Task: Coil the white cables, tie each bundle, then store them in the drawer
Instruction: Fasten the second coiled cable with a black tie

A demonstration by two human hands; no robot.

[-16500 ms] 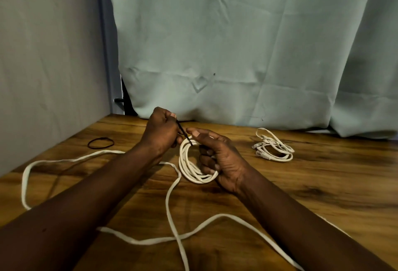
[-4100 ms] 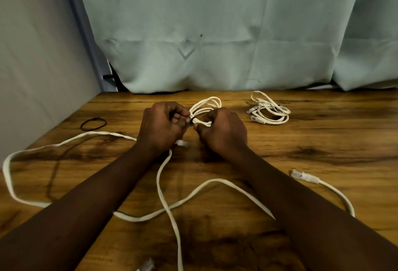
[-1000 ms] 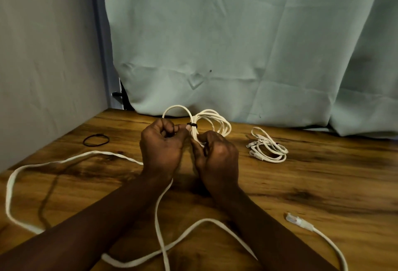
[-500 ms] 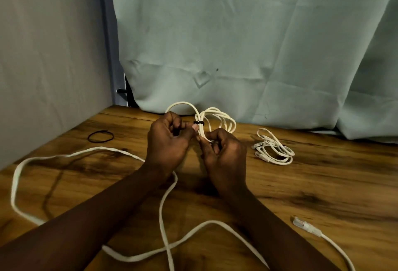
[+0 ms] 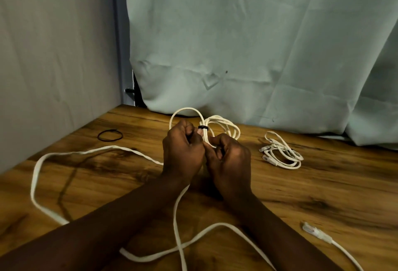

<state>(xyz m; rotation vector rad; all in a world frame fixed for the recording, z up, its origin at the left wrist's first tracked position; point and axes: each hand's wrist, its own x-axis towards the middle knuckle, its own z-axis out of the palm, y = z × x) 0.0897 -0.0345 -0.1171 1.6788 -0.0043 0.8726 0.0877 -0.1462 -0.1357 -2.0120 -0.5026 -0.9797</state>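
White loops rise out of two curled hands, which hide the lower half of the coiled cable (image 5: 217, 125); where its ends lie inside the palms cannot be made out. The left hand (image 5: 183, 154) pinches the bundle at the black tie (image 5: 202, 127) that cinches the strands, though the knuckles cover the tie's tail. The right hand (image 5: 231, 158) grips the strands just below the tie. Both hold the bundle above the desk (image 5: 333, 189), midway along it and toward its far edge. The coil looks uneven, with one wide loop leaning left and several tighter ones fanning right. A flat white cable (image 5: 86, 152) sprawls loose over the near left part of the desk, passes under the forearms and is cut off at the near edge. A plug (image 5: 311, 230) on a white lead lies by the near right corner, and its lead runs out of view. A second coiled bundle (image 5: 282, 155) rests near the far edge, right of the hands, and a black elastic ring (image 5: 110, 135) lies toward the far left corner
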